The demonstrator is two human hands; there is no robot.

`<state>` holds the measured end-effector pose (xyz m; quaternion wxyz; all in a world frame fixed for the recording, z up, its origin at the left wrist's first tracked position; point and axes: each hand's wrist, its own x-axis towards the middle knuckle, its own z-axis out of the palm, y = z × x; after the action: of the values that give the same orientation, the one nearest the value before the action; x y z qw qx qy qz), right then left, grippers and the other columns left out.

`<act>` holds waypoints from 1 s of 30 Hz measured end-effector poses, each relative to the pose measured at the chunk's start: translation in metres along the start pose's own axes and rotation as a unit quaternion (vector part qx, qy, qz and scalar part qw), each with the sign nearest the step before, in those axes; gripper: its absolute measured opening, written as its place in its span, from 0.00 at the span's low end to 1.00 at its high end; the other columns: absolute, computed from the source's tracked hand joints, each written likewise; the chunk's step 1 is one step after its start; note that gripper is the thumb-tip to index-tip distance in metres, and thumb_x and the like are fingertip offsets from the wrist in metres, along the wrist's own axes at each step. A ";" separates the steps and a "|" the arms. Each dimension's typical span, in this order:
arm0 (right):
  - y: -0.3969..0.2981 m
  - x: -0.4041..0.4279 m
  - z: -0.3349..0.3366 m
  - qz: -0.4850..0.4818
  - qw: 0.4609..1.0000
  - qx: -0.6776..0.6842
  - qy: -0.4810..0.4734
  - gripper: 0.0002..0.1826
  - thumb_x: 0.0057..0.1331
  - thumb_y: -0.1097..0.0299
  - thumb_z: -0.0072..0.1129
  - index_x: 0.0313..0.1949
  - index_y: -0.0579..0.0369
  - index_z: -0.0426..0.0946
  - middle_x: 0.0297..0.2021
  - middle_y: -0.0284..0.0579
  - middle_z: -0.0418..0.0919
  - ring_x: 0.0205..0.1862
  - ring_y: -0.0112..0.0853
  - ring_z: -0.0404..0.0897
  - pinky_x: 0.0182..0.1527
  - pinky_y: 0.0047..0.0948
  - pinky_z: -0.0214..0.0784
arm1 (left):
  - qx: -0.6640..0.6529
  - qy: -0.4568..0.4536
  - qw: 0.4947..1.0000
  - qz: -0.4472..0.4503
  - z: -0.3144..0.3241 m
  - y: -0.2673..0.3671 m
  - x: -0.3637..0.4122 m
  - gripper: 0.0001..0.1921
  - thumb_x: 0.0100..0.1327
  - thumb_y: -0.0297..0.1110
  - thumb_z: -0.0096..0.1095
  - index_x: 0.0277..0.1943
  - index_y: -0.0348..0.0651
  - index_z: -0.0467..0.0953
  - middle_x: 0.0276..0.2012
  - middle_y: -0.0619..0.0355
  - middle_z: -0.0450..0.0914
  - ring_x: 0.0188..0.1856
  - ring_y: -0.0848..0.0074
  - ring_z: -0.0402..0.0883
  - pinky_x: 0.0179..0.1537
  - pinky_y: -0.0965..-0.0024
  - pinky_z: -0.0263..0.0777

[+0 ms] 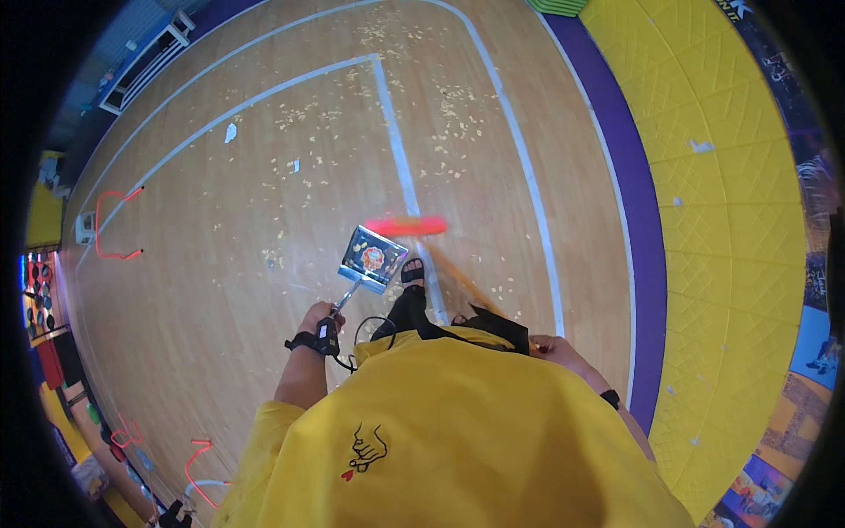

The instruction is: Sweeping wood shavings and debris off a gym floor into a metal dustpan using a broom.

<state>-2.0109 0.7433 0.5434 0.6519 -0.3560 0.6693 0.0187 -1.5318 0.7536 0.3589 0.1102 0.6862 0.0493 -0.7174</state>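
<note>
My left hand [322,318] grips the handle of a shiny metal dustpan [373,259], whose pan lies in front of my feet with a few pale flakes in it. A broom with a blurred red-orange head [406,226] is just beyond the pan, and its orange handle slants back towards my right side. My right hand [551,348] is closed round the far end of that handle, partly hidden by black cloth. Many pale flakes [455,119] are scattered over the wooden floor ahead, with a white scrap [230,132] further left.
Red tube frames [99,224] and a white stool [85,228] stand at the left. A white-framed bench [148,63] is at the upper left. A purple border [630,198] and yellow padding [726,211] with white scraps run along the right. Green mats [558,6] are at the top.
</note>
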 end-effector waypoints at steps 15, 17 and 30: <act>-0.077 0.045 -0.062 -0.017 0.991 -0.008 0.134 0.22 0.51 0.74 0.54 0.47 0.64 0.68 0.21 0.37 0.71 0.14 0.22 0.67 0.16 0.22 0.61 | -0.091 0.073 0.993 -0.009 -0.013 0.075 0.018 0.09 0.59 0.34 0.35 0.29 0.40 0.62 0.18 0.52 0.68 0.10 0.78 0.62 0.08 0.81 0.57; -0.093 0.078 -0.090 -0.045 0.985 -0.033 0.161 0.17 0.51 0.71 0.53 0.41 0.64 0.70 0.18 0.38 0.70 0.15 0.23 0.69 0.15 0.24 0.62 | -0.049 0.063 0.997 0.007 0.000 0.083 0.013 0.08 0.58 0.33 0.35 0.29 0.40 0.62 0.18 0.51 0.68 0.10 0.78 0.62 0.08 0.80 0.57; -0.083 0.176 -0.170 -0.160 0.922 -0.332 0.118 0.09 0.51 0.68 0.49 0.29 0.62 0.70 0.24 0.58 0.74 0.28 0.45 0.75 0.29 0.37 0.66 | -0.197 0.029 0.980 -0.015 0.107 0.120 0.016 0.09 0.59 0.32 0.33 0.30 0.37 0.61 0.17 0.51 0.68 0.12 0.76 0.65 0.08 0.82 0.59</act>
<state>-2.0972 0.5191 0.4496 0.4067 -0.6541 0.6309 0.0927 -1.6092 0.6116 0.3585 0.2308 0.6709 0.2036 -0.6746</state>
